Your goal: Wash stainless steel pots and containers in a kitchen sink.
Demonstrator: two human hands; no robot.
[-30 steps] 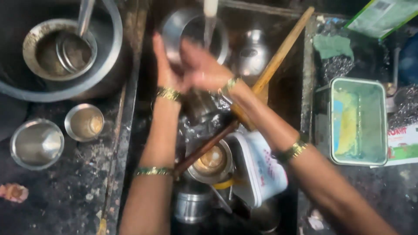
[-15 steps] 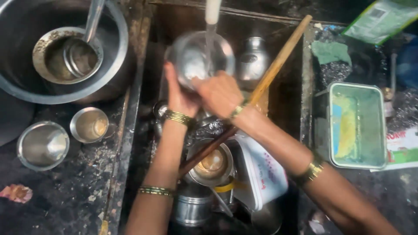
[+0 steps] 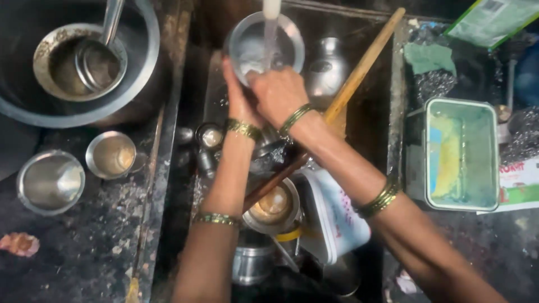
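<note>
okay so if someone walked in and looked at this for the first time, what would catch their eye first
First, the two hands, left hand and right hand, holding a round steel bowl under a stream of tap water at the top of the sink. Below them the sink is crowded with steel vessels, and a long wooden stick slants across it. To the right sits a green soap tray.

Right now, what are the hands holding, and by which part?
Both hands, left hand and right hand, hold the round steel bowl by its near rim, under the tap's stream.
</note>
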